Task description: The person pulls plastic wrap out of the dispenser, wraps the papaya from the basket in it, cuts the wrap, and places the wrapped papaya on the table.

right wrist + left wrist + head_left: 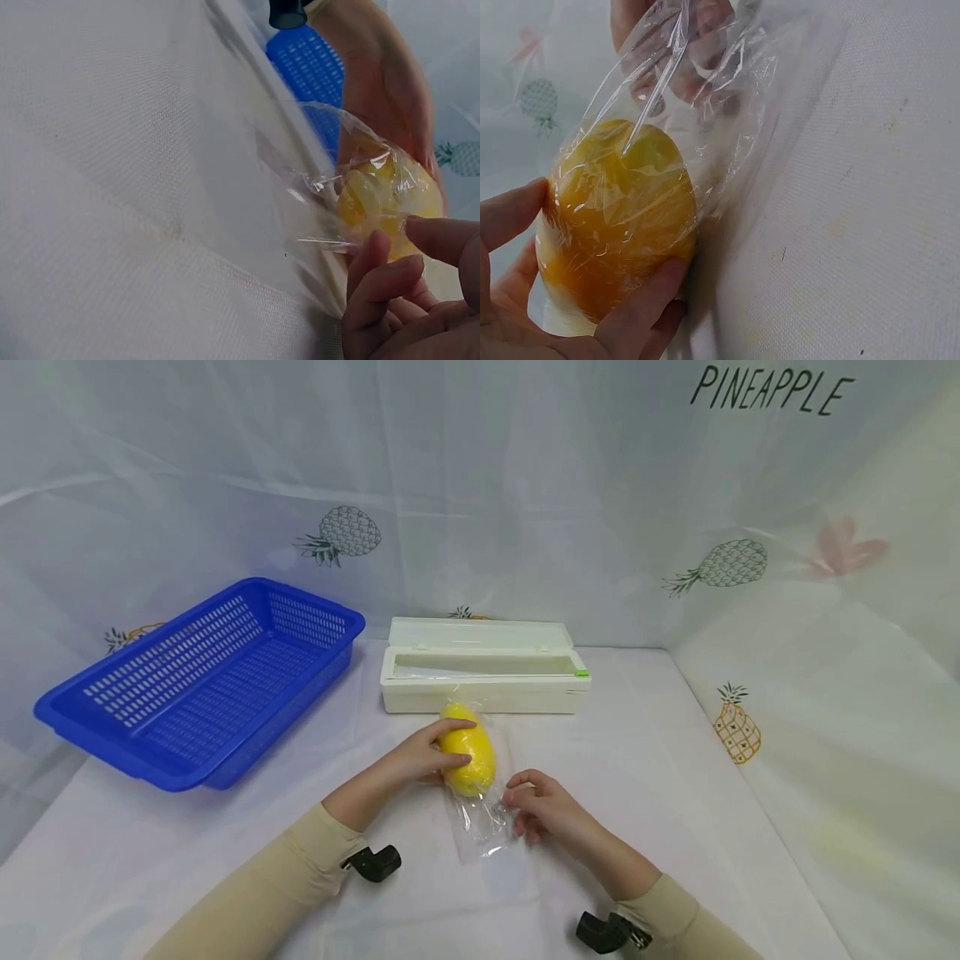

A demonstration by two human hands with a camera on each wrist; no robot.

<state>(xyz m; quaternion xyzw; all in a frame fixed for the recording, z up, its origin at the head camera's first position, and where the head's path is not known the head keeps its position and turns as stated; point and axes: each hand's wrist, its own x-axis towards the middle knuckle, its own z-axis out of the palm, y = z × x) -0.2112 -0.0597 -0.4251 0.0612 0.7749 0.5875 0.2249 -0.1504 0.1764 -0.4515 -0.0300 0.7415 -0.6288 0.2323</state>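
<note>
Yellow fruit (481, 746): one, held over counter (660, 802) middle; likely light, firm, slippery; best taken round its widest part.
Clear film (482, 831): one, wrapped loosely round fruit.
Left grip (423, 756): fruit pinched.
Right grip (549, 808): fingers bent beside film; pinching cannot be told.
Blue basket (252, 750): one, back left corner.
White box (525, 698): one, opened, back edge.

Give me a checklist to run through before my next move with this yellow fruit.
1. Left hand holding the yellow fruit: ok.
2. Clear plastic over the fruit: ok.
3. Plastic snug all round: not ok, a loose end extends past the fruit.
4. Right hand pinching that loose end: cannot tell.
5. Lid of the white box closed: not ok, open.
6. Blue basket upright: ok.
</note>
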